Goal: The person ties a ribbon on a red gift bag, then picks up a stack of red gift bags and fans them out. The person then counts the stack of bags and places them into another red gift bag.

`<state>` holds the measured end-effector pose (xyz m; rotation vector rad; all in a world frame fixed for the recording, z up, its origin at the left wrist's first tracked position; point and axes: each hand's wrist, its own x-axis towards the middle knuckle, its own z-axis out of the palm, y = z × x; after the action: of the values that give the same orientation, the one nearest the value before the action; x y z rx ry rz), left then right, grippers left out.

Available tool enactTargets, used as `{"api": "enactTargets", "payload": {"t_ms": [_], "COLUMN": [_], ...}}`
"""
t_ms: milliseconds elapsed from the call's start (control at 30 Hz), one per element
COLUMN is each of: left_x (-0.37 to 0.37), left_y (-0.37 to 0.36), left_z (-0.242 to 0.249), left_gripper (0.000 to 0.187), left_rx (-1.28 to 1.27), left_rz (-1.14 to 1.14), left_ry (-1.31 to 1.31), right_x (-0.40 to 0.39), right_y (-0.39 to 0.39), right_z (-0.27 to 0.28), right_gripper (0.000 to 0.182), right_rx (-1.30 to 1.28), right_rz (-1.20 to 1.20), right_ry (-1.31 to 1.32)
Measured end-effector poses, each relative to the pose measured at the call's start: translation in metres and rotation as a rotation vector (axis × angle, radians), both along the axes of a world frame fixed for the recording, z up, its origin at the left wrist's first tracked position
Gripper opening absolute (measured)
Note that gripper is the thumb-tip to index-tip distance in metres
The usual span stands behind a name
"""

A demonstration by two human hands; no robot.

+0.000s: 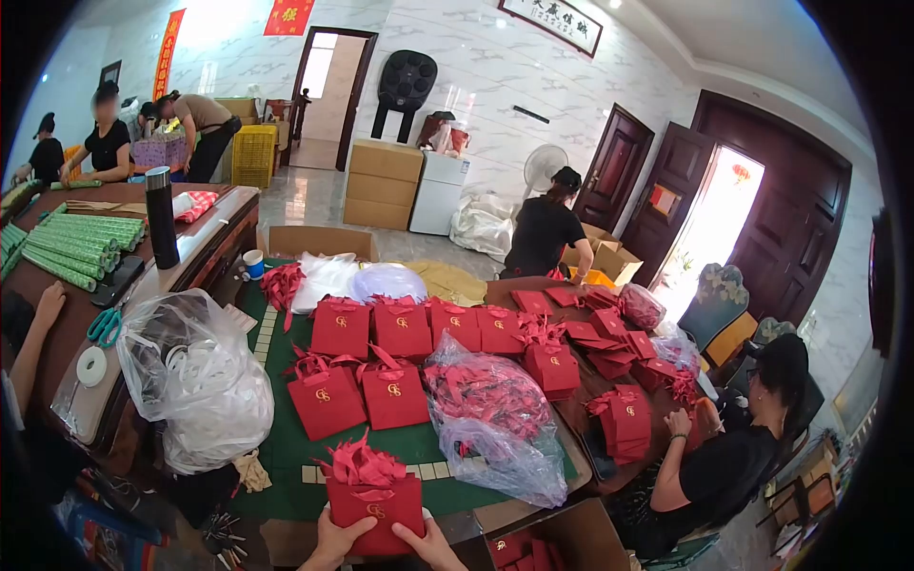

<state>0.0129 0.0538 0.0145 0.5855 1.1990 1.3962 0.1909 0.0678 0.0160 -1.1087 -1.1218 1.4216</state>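
Observation:
Between my left hand (341, 541) and my right hand (430, 546) I hold a bundle of red gift bags (386, 497) upright, at the near edge of the green table top. My thumbs lie on the front face, either side of a gold logo, and my other fingers are mostly hidden along the sides. Red ribbon (365, 466) spills from the bundle's top. Just beyond stand two groups of red bags, one at the left (327, 398) and one beside it (395, 392). A clear plastic bag of red ribbons (495, 404) lies to their right.
A large clear plastic bag (195, 381) with white contents stands at the left, near teal scissors (105, 326) and a white tape roll (91, 366). An open cardboard box (581, 533) holding red bags sits at lower right. A seated co-worker (733, 466) handles red bags at the right.

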Motion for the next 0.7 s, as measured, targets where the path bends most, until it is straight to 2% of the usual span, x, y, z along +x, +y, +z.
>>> {"api": "enactTargets", "payload": {"t_ms": [167, 233, 367, 467, 533, 567, 633, 700], "left_x": [-0.001, 0.0, -0.001, -0.013, -0.024, -0.025, -0.028, -0.028], "left_y": [-0.002, -0.003, -0.008, -0.008, -0.002, -0.002, 0.003, 0.006], "left_z": [0.002, -0.004, -0.006, -0.012, -0.02, -0.012, 0.011, -0.013], "left_gripper": [0.069, 0.07, 0.072, 0.074, 0.075, 0.075, 0.079, 0.081], "left_rx": [0.056, 0.049, 0.078, -0.014, 0.081, 0.075, 0.255, 0.28], "left_rz": [-0.016, -0.019, -0.014, -0.115, -0.219, -0.222, -0.138, -0.096], "left_ry": [0.11, 0.026, -0.061, -0.07, -0.027, -0.028, 0.214, 0.204], "right_x": [-0.01, -0.011, -0.005, -0.001, -0.002, -0.005, -0.005, -0.005], "right_y": [-0.008, -0.006, -0.003, -0.003, 0.0, 0.003, 0.009, 0.017], "right_z": [0.008, 0.011, 0.01, 0.007, -0.003, -0.012, -0.024, -0.031], "right_gripper": [0.059, 0.058, 0.057, 0.059, 0.061, 0.057, 0.054, 0.063], "right_rx": [-0.023, 0.0, 0.138, 0.153, 0.139, 0.163, 0.184, 0.244], "right_rz": [-0.053, -0.075, 0.006, 0.051, 0.088, 0.127, 0.165, 0.24], "right_ry": [0.042, 0.082, -0.036, -0.1, -0.125, -0.054, 0.018, -0.072]}}
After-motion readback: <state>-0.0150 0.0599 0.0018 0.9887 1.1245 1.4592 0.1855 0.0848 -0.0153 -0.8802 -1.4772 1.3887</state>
